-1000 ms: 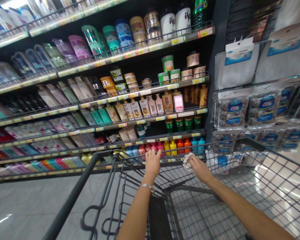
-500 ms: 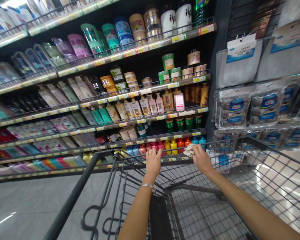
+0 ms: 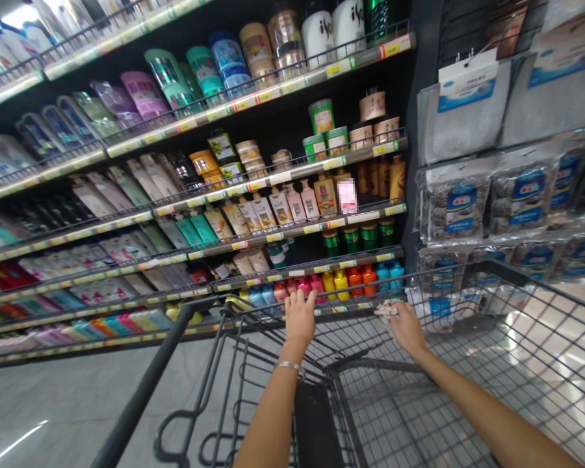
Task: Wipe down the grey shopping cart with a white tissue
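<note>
My left hand [image 3: 299, 318] has its fingers curled over the far top wire of the shopping cart [image 3: 550, 302], with a bracelet at the wrist. To the right, my right hand [image 3: 409, 330] is closed on a crumpled whitish cloth [image 3: 385, 311], held at the far side of the cart basket just below the rim wire. The cart is dark wire mesh, and a black panel [image 3: 316, 422] lies inside it beneath my left forearm. Whether the cloth touches the wire, I cannot tell.
Beyond the cart stand store shelves [image 3: 273, 231] full of bottles and jars. Colourful bottles [image 3: 341, 285] line the lowest shelf. Packs of scouring pads [image 3: 458, 205] hang on the right. The cart's thick black bar [image 3: 146, 377] slants across the left, above a grey floor [image 3: 78, 390].
My right hand has moved down and slightly right with the cloth, from the rim wire to below it. My left hand stays on the cart. The view has shifted slightly.
</note>
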`<state>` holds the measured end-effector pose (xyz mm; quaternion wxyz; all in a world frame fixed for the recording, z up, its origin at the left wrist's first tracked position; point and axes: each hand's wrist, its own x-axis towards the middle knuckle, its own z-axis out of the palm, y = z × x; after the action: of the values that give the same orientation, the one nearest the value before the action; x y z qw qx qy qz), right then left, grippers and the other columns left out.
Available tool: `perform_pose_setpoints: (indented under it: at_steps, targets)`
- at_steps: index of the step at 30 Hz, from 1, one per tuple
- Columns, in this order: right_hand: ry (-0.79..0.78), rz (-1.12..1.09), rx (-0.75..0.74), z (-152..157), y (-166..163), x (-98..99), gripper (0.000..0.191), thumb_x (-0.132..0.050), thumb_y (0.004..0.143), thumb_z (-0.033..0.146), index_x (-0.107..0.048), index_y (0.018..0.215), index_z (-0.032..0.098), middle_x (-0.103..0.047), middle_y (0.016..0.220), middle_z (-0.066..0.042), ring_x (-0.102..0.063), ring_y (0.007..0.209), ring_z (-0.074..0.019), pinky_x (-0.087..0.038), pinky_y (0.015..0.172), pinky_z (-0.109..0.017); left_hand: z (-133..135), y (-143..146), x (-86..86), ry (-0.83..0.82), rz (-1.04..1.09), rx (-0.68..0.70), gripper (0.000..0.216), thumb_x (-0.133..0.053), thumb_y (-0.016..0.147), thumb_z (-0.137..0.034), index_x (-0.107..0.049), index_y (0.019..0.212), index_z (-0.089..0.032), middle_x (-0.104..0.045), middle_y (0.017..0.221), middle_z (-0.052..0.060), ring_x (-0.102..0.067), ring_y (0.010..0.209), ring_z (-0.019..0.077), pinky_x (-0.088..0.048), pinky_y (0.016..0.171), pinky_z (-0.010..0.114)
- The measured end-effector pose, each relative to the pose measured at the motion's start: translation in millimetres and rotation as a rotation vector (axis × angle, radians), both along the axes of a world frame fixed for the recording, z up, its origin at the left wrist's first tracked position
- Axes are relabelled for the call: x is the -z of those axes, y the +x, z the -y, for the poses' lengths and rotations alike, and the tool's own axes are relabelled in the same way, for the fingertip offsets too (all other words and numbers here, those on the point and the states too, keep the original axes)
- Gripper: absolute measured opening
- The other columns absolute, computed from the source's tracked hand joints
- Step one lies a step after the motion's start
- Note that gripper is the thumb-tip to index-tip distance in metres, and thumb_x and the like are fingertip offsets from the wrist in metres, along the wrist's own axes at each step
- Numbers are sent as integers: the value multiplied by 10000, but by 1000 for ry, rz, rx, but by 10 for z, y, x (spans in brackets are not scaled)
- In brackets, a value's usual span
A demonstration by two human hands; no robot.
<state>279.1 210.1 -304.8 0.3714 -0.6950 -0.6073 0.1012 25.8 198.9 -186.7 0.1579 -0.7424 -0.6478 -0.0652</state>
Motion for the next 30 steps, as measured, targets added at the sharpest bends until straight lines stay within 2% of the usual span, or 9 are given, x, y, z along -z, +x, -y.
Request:
perform_pose_setpoints:
  at_steps: [4, 8, 13, 17, 21, 23, 25, 28, 30]
  targets:
    - [114, -163, 46, -84, -133, -223, 259, -411, 741, 123, -607, 907, 153, -587, 928, -87, -558, 888, -208, -417, 820, -299, -4, 1, 3, 10, -5, -6, 457, -407, 831, -90, -485, 1251, -252, -507, 1064, 87, -442, 1038, 241, -355, 920, 393]
    - [147, -269, 133, -119, -229, -387, 209, -430, 698, 194, -603, 810, 155, -607, 867, -101, -566, 838, -233, -430, 780, -321, -9, -9, 7, 24, -17, -5, 453, -436, 824, -103, -487, 1247, -259, -506, 1070, 81, -438, 1050, 237, -354, 930, 392]
    - [179, -414, 191, -129, -245, -520, 114, -467, 639, 256, -555, 675, 192, -617, 771, -70, -559, 745, -216, -423, 705, -304, -15, -22, 17, 37, -43, -10, 445, -438, 826, -112, -489, 1244, -258, -506, 1055, 75, -441, 1045, 235, -356, 925, 385]
    - [241, -567, 220, -193, -220, -870, 124, -517, 627, 321, -538, 639, 200, -607, 646, -34, -534, 638, -203, -402, 616, -293, -16, -24, 20, 43, -62, -10, 468, -426, 823, -104, -471, 1267, -246, -501, 1048, 82, -439, 1029, 234, -349, 914, 377]
    - [439, -487, 185, -234, -148, -1182, 158, -494, 664, 250, -578, 778, 179, -611, 799, -53, -554, 755, -204, -438, 706, -299, -8, -26, 14, 53, -75, -12, 460, -407, 831, -108, -477, 1269, -230, -501, 1034, 92, -437, 998, 233, -345, 900, 380]
    - [439, -354, 117, -218, -95, -1194, 264, -468, 694, 179, -604, 919, 162, -597, 921, -72, -561, 829, -203, -446, 755, -297, -3, -28, 11, 58, -82, -8, 449, -406, 837, -118, -484, 1265, -229, -504, 1037, 91, -439, 983, 229, -347, 889, 374]
    - [345, -221, 53, -189, -44, -1117, 343, -440, 723, 112, -614, 1017, 147, -574, 1002, -87, -568, 841, -191, -449, 773, -286, 2, -27, 7, 62, -90, -2, 446, -408, 840, -125, -487, 1266, -232, -505, 1049, 89, -438, 978, 226, -347, 881, 368]
    - [211, -82, 13, -163, 4, -964, 382, -406, 752, 51, -639, 1045, 125, -555, 1040, -98, -583, 810, -174, -460, 772, -273, 7, -14, 0, 70, -97, 0, 452, -408, 837, -120, -490, 1267, -229, -509, 1055, 88, -439, 979, 227, -343, 878, 366]
    - [197, -53, 21, -162, -3, -914, 411, -392, 748, 26, -644, 1059, 115, -548, 1101, -113, -595, 843, -176, -466, 801, -277, 7, 5, -5, 75, -98, -2, 452, -400, 836, -112, -496, 1263, -228, -512, 1040, 89, -442, 974, 229, -343, 874, 366]
